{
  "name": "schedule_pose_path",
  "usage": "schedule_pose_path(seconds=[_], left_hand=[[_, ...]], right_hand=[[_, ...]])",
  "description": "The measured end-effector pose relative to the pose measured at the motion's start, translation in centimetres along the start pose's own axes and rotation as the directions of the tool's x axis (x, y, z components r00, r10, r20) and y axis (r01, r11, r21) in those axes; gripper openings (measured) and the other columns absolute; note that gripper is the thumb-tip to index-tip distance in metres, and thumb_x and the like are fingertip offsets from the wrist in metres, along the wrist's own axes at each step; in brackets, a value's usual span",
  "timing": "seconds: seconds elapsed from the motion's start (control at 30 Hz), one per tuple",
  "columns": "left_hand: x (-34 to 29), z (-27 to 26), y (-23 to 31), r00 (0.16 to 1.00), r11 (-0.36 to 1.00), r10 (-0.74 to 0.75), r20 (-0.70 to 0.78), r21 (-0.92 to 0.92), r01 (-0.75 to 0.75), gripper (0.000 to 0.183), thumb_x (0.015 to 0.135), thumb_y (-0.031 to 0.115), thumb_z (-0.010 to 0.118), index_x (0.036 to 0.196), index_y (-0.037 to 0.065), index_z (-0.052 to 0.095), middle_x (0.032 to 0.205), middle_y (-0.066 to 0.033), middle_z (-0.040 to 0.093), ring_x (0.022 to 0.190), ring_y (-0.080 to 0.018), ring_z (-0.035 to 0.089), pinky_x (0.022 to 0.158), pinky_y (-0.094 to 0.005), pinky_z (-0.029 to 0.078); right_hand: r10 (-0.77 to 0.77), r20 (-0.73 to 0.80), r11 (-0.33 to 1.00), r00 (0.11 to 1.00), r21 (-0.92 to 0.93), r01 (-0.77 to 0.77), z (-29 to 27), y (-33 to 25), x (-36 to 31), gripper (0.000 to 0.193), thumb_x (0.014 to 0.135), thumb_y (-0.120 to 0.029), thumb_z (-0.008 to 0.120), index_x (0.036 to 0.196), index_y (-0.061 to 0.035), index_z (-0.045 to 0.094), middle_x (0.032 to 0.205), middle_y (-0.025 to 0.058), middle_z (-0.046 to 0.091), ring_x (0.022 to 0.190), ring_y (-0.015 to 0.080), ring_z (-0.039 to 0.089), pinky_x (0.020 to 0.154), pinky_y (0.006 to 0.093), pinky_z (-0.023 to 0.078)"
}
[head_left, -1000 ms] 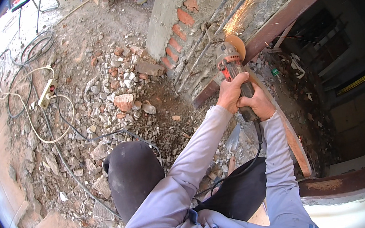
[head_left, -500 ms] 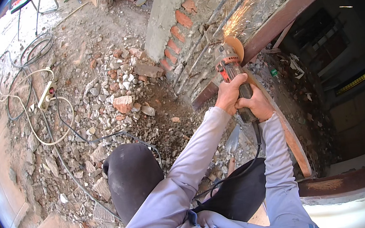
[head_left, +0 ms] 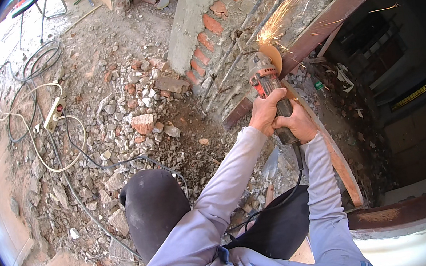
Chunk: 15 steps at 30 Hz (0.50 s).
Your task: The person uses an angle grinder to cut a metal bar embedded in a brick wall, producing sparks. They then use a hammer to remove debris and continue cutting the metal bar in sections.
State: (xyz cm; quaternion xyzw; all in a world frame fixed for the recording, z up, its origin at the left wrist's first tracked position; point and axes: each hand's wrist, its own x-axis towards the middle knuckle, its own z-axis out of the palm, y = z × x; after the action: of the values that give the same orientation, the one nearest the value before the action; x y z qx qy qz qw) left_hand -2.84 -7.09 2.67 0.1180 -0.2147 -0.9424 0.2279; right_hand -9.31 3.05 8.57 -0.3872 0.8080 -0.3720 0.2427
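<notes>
Both my hands hold a red and grey angle grinder (head_left: 265, 77) out in front of me. My left hand (head_left: 265, 111) wraps its body from the left, and my right hand (head_left: 295, 122) grips the black rear handle. The orange disc (head_left: 271, 56) touches steel reinforcement bars (head_left: 244, 43) that stick out of a broken brick wall (head_left: 210, 31), and sparks (head_left: 279, 19) fly up and to the right. The grinder's black cord (head_left: 285, 193) runs back past my right arm to my knees.
Brick rubble and stones (head_left: 131, 122) cover the ground on the left. A white power strip (head_left: 54, 113) lies among white and black cables. A rusty steel beam (head_left: 336, 9) borders a dark drop (head_left: 396, 92) on the right. A wooden batten (head_left: 334, 154) lies along that edge.
The spark spray has shifted and grown brighter at the disc. The grinder and both hands stay in nearly the same place on the bars.
</notes>
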Motion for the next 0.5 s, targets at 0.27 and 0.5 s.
schedule_pose_path(seconds=[0.27,0.5], left_hand=[[-0.15,0.06,0.19,1.000,1.000,-0.008,0.010,0.001,0.008,0.032,0.086,0.027,0.073,0.105,0.002,0.063,0.088,-0.0046,0.064,0.070,-0.0139,0.062,0.060,-0.0304,0.051],[-0.28,0.18,0.23,1.000,1.000,0.004,0.004,-0.010,-0.004,0.033,0.086,0.027,0.073,0.104,0.002,0.063,0.088,-0.0044,0.064,0.069,-0.0136,0.062,0.060,-0.0303,0.051]], right_hand=[[0.010,-0.033,1.000,0.999,-0.011,-0.010,0.00,0.66,0.23,0.066,0.061,-0.023,0.080,0.115,0.0063,0.058,0.104,0.0107,0.067,0.094,0.0200,0.065,0.085,0.0308,0.050],[0.007,-0.035,1.000,0.999,0.002,-0.007,0.06,0.57,0.23,0.064,0.061,-0.022,0.079,0.114,0.0061,0.059,0.102,0.0105,0.068,0.092,0.0197,0.065,0.082,0.0306,0.051]])
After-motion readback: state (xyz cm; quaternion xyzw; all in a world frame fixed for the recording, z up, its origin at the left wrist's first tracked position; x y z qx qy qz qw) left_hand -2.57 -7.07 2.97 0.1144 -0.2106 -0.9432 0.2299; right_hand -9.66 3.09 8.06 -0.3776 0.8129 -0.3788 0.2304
